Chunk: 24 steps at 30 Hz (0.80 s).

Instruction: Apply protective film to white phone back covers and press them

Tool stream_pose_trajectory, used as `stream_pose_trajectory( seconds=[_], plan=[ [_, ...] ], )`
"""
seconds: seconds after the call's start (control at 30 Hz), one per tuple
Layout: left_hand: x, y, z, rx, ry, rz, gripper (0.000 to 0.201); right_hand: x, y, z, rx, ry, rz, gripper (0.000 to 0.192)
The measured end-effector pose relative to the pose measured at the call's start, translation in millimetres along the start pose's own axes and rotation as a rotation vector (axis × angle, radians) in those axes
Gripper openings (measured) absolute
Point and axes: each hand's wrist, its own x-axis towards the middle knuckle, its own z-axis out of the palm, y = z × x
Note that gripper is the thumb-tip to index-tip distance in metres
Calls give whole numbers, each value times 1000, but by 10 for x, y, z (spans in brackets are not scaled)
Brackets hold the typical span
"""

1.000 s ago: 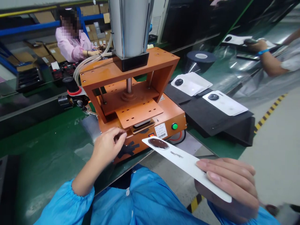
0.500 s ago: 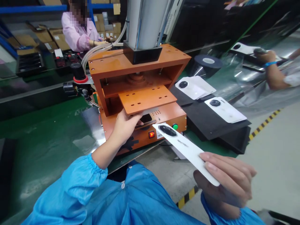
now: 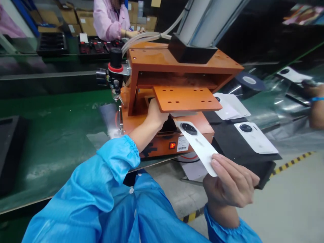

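My right hand pinches the lower end of a white phone back cover between thumb and fingers. The cover is tilted, its black camera ring pointing up toward the orange press. My left hand reaches into the press, under the slotted orange plate. Its fingers are hidden by that plate, so whether they grip anything does not show. Close to this hand, on the press bed, lies a dark flat area that I cannot make out clearly.
White phone back covers lie on black foam right of the press. Behind them stands a dark film roll. A black regulator juts out left. Across the bench a person in pink works; another person's arm is at far right.
My left hand has moved deeper under the plate, and its fingers have gone out of sight. The right hand still holds the cover, now closer to the press. The whole view has shifted.
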Motion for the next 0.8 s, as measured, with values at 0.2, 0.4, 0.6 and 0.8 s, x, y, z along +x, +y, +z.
stream_pose_trajectory(
  seconds=[0.2, 0.4, 0.6, 0.8],
  plan=[
    [-566, 90, -294, 10, -52, -160, 26, 97, 92, 357, -41, 24, 3, 53],
    [-1530, 100, -1107, 677, -388, 101, 42, 386, 163, 951, 4, 5, -10, 40],
    [-1928, -285, -1467, 1064, -401, 675, 34, 521, 136, 1260, 144, -396, 46, 34],
    [-2059, -553, -1522, 1044, -389, 655, 30, 590, 258, 1096, 422, -636, 129, 29]
  ],
)
